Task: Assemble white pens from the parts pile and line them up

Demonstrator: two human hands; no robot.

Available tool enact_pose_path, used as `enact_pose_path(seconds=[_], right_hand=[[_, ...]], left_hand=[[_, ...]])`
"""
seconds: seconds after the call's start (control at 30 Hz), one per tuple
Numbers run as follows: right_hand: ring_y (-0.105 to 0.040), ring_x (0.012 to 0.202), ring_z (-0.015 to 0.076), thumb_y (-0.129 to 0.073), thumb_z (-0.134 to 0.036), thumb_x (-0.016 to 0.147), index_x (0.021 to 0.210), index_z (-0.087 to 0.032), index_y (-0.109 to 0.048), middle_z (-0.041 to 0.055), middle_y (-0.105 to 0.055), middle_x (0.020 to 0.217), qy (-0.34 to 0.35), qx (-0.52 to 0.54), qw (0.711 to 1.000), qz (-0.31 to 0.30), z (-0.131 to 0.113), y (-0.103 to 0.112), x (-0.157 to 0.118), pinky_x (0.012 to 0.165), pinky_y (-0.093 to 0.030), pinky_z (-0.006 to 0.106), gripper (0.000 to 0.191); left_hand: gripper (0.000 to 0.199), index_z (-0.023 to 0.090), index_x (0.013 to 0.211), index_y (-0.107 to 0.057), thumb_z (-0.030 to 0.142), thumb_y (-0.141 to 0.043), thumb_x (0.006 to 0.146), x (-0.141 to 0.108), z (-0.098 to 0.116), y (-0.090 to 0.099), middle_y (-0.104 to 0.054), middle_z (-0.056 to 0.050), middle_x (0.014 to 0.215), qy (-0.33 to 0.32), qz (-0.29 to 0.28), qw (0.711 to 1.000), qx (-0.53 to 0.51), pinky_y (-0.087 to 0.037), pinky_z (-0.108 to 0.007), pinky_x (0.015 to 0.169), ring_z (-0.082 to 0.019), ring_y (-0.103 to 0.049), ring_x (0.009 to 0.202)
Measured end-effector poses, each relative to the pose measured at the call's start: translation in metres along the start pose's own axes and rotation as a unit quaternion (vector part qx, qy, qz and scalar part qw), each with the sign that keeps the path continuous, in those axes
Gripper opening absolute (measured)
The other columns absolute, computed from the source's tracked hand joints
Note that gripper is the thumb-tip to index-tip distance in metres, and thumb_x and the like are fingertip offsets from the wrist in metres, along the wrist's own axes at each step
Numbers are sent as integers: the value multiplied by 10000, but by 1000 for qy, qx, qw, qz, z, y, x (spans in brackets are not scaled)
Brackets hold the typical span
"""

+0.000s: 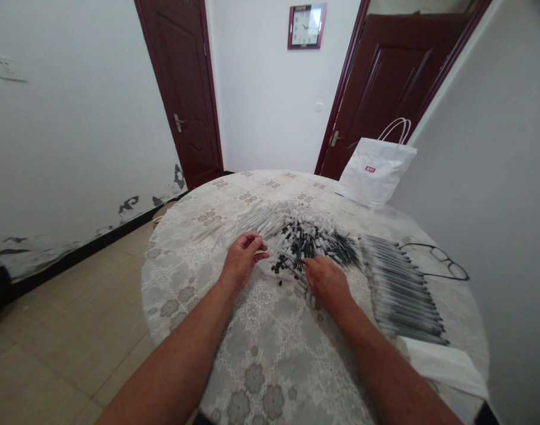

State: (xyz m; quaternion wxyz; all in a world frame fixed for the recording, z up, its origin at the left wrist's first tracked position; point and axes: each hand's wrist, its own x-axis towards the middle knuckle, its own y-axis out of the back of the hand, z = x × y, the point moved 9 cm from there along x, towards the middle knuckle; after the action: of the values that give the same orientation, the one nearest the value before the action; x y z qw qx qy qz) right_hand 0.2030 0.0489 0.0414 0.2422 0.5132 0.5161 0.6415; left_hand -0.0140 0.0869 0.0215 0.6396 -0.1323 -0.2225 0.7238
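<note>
A loose heap of pen parts lies in the middle of the table: clear pen barrels (263, 217), dark pen refills (343, 248) and whitish caps (321, 223). Small black plugs (277, 267) are scattered at its near edge. To the left of the dark parts is my left hand (242, 260), its thumb and fingers closed in a pinch; what they hold, if anything, is too small to make out. My right hand (327, 282) reaches into the near side of the heap with fingertips pinched together. Whatever sits between those fingers is hidden.
A row of pens (405, 286) lies side by side at the right, with eyeglasses (445, 260) beyond it and a white packet (442, 363) nearer. At the back right stands a white paper bag (376, 171). A patterned cloth covers the round table (252, 366).
</note>
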Motion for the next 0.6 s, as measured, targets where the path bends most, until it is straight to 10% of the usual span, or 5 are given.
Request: enact_pose_path(seconds=[0.4, 0.6], right_hand=[[-659, 953, 203, -481, -190, 942, 1193, -186, -659, 88, -704, 1046, 20, 305, 952, 15, -18, 6, -1, 869, -503, 319, 308], [-639, 646, 138, -630, -364, 902, 1258, -236, -638, -10, -684, 797, -9, 506, 856, -109, -23, -4, -8, 634, -506, 255, 378]], left_hand=[[275, 143, 922, -657, 348, -776, 781, -16, -33, -27, -673, -67, 915, 106, -90, 990, 9, -601, -278, 641, -156, -676, 777], [268, 126, 949, -652, 351, -740, 831, -28, -46, -36, -700, -84, 832, 204, -144, 968, -34, -598, -261, 625, -142, -690, 673]])
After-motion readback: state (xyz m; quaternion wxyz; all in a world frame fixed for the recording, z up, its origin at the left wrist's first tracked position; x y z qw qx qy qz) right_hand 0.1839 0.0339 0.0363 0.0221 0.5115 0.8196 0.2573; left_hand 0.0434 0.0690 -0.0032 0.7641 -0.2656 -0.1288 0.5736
